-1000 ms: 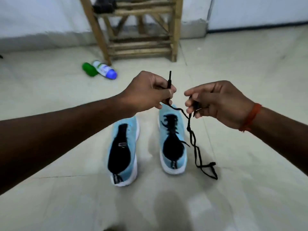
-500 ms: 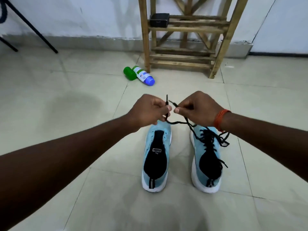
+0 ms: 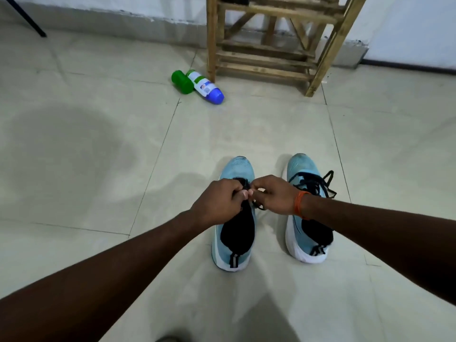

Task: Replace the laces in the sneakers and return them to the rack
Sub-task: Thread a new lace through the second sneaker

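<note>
Over the unlaced pale-blue knit sneaker, I've lowered my left hand and right hand, both pinching the thin black lace, so threading can begin.

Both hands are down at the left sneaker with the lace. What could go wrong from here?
1. The left hand and right hand cover the left sneaker's eyelets, so a skipped or crossed eyelet could go unnoticed.
2. The right sneaker's black lace ends lie loose over its side; they could snag or pull out when it is carried to the wooden rack.
3. The bottles lying beside the rack's leg could get knocked.
</note>
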